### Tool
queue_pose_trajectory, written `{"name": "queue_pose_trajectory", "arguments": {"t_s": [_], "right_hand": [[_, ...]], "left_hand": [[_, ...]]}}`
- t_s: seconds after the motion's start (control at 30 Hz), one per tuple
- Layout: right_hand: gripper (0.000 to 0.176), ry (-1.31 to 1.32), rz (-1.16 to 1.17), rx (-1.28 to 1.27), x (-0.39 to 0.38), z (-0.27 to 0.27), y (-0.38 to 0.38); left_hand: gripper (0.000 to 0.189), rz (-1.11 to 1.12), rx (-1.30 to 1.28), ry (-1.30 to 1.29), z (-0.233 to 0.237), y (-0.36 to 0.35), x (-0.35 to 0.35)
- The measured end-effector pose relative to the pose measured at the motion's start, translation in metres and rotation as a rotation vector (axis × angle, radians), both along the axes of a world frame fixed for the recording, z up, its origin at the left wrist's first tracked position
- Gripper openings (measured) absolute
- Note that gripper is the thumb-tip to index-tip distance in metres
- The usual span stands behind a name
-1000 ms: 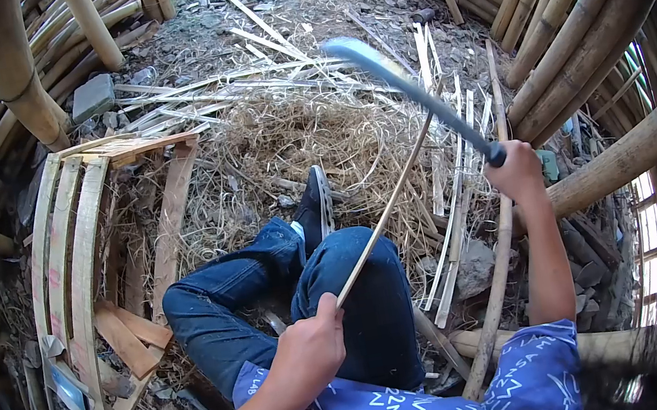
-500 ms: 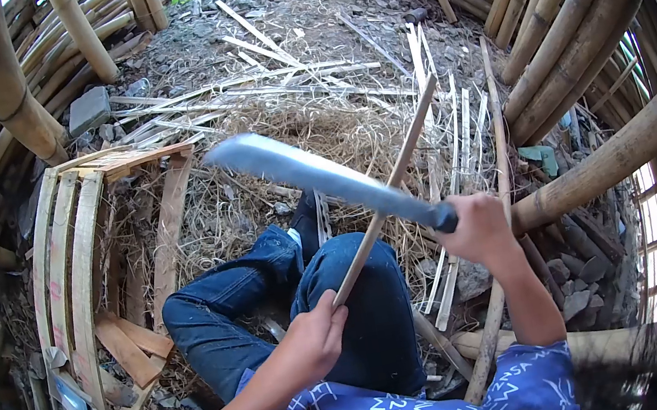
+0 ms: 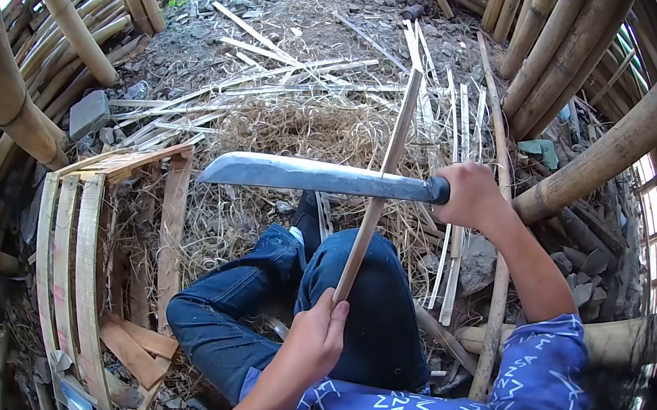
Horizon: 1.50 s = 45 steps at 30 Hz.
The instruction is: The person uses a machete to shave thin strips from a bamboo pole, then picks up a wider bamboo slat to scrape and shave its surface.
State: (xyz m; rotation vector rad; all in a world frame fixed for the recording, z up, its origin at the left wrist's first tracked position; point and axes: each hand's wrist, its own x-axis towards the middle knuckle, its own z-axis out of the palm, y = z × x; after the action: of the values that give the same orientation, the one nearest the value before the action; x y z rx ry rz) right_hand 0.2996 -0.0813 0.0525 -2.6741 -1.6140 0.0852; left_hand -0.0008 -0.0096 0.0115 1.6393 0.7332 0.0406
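My right hand [image 3: 470,194] is wrapped round the dark handle of a machete [image 3: 298,177]. Its long, broad blade points left and lies across a bamboo strip [image 3: 367,229], seeming to touch it above my raised knee. My left hand [image 3: 317,331] grips the lower end of that strip in front of the knee. From there the strip slants up and away to the right, its far end over the pile of split pieces. My right fingers show only from the back.
A wooden crate [image 3: 83,272] stands on the left with loose boards inside. Thin bamboo strips [image 3: 297,71] and curly shavings [image 3: 281,126] cover the ground ahead. A thick bamboo pole [image 3: 614,144] juts in from the right. A grey block [image 3: 88,115] lies at the back left.
My right hand and the machete have shifted slightly, the blade turning flatter and moving down along the strip toward the left. My left hand still holds the strip, which has rotated a little.
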Motion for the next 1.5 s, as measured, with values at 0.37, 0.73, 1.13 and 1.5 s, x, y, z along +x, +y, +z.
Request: {"name": "queue_pose_trajectory", "arguments": {"t_s": [0.37,0.73,1.13,1.5], "right_hand": [[0.023,-0.040,-0.343,0.086,0.077,0.000,-0.011],[0.020,0.119,-0.265,0.245,0.020,-0.020,-0.033],[0.018,-0.013,0.044,-0.053,-0.031,0.003,-0.006],[0.019,0.094,-0.338,0.133,0.031,-0.002,-0.016]], "left_hand": [[0.018,-0.009,-0.075,-0.031,-0.001,-0.004,-0.019],[0.024,-0.058,-0.283,-0.144,-0.018,0.004,-0.012],[0.022,0.009,-0.050,-0.027,-0.008,-0.007,-0.009],[0.025,-0.005,-0.199,-0.092,-0.015,-0.004,-0.014]]}}
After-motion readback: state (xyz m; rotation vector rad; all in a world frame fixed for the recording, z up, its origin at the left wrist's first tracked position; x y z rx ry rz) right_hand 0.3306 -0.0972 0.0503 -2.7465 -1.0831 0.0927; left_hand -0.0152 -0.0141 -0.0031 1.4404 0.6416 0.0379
